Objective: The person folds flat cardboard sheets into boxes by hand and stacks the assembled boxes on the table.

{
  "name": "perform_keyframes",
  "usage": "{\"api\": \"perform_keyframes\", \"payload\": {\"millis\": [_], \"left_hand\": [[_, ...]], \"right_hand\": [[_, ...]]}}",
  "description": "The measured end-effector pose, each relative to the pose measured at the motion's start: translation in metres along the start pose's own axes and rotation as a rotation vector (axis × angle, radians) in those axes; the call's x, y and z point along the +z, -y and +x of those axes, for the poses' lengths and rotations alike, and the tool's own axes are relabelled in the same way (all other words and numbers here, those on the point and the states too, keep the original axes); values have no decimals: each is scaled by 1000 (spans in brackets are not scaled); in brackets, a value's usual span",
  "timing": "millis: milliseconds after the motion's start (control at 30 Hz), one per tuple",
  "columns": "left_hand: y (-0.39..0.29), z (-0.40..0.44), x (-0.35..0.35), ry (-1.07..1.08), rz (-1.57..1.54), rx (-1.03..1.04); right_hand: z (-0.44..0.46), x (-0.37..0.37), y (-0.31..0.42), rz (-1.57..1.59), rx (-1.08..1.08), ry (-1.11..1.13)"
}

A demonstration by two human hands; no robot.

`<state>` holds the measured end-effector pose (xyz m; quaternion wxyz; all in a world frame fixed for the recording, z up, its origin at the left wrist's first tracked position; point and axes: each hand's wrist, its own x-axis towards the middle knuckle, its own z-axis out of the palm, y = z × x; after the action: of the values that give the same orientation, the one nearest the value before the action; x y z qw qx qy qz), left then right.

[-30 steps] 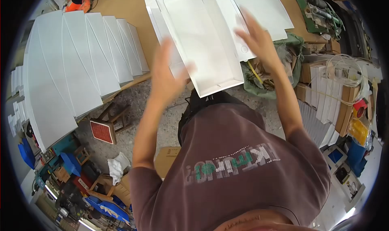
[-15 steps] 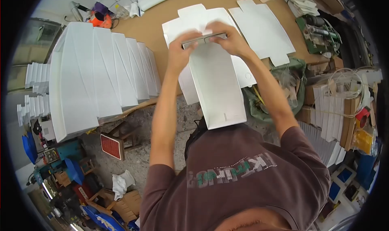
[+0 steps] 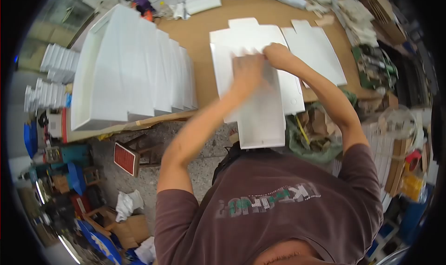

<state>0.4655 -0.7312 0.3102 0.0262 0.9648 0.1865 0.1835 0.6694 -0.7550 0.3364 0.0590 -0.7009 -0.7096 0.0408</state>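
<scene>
A long white cardboard box (image 3: 261, 125), folded into a shallow open tray, has its near end by my shirt and its far end over the table. My right hand (image 3: 278, 56) is closed on the box's far right corner, fingertips partly hidden. My left hand (image 3: 248, 70) is over the inside of the box near its far end, its fingers smeared by motion. Beneath the box lies a flat white die-cut cardboard sheet (image 3: 225, 39). Another flat sheet (image 3: 316, 51) lies to its right.
Folded white boxes (image 3: 139, 69) stand nested in a row on the table's left (image 3: 202, 46). A green bag of scraps (image 3: 316, 144) is below the right edge. A red-topped stool (image 3: 125, 159) stands on the floor at left. Tools and cloths line the table's right side.
My left hand has left the far left corner and come over the box's inside, beside my right hand. My right hand stays at the far end. The camera view has shifted.
</scene>
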Motion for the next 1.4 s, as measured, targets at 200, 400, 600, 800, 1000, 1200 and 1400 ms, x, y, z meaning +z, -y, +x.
{"api": "perform_keyframes", "payload": {"millis": [200, 400, 600, 800, 1000, 1200, 1400], "left_hand": [[-66, -128, -174, 531, -135, 238], [38, -101, -426, -112, 325, -340], [93, -129, -455, 251, -6, -304], [134, -139, -406, 19, 293, -187], [55, -176, -209, -444, 80, -50], [46, -158, 12, 124, -204, 32], [64, -156, 15, 195, -799, -214]], "right_hand": [[-20, -210, 63, 783, 79, -352], [7, -156, 227, 942, -434, -576], [54, -105, 335, 811, -487, -393], [58, -104, 311, 865, -587, -474], [-71, -206, 217, 1611, -1038, -747], [-131, -196, 213, 1575, -1013, -924], [-139, -204, 218, 1546, -1073, -1025]]}}
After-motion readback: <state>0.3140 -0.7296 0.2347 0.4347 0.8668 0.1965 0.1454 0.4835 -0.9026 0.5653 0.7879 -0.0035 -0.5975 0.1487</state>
